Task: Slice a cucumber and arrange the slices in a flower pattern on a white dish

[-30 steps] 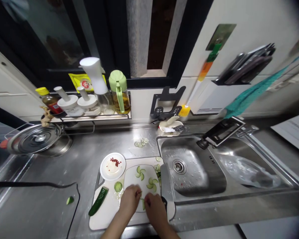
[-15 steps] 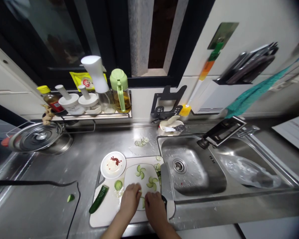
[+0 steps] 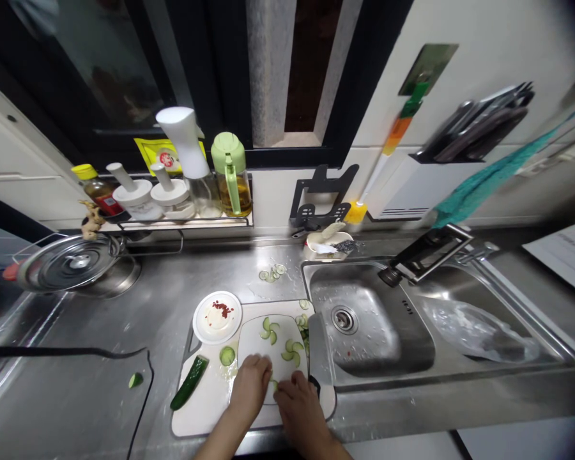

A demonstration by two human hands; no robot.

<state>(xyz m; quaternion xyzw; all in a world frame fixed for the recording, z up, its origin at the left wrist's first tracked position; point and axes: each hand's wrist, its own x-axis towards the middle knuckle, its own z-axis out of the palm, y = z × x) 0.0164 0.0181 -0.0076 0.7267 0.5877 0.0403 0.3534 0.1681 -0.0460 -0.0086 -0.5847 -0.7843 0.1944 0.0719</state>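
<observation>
Over the near half of a white square plate (image 3: pixel 253 333), both my hands work close together. The fingers of my left hand (image 3: pixel 252 382) are bunched at the plate; whatever they pinch is hidden. My right hand (image 3: pixel 301 399) has its fingertips closed at a thin cucumber slice (image 3: pixel 274 386), mostly covered by the hands. Farther up the plate lie two fans of green-edged cucumber slices, one upper (image 3: pixel 269 330) and one right (image 3: pixel 292 352). The plate rests on a white cutting board (image 3: pixel 206 418). A cucumber piece (image 3: pixel 190 383) and a cut cucumber round (image 3: pixel 227 356) lie left of it.
A round white dish (image 3: pixel 202 324) with red bits overlaps the board's upper left. At the board's right edge lies a broad-bladed knife (image 3: pixel 320 348) beside more slices (image 3: pixel 303 322). The sink (image 3: pixel 378 319) is to the right. A cucumber end (image 3: pixel 135 381) and a black cable (image 3: pixel 144 402) are left.
My right hand has shifted slightly up and left, its fingers now over more of the slice between the hands. The left hand has hardly moved.
</observation>
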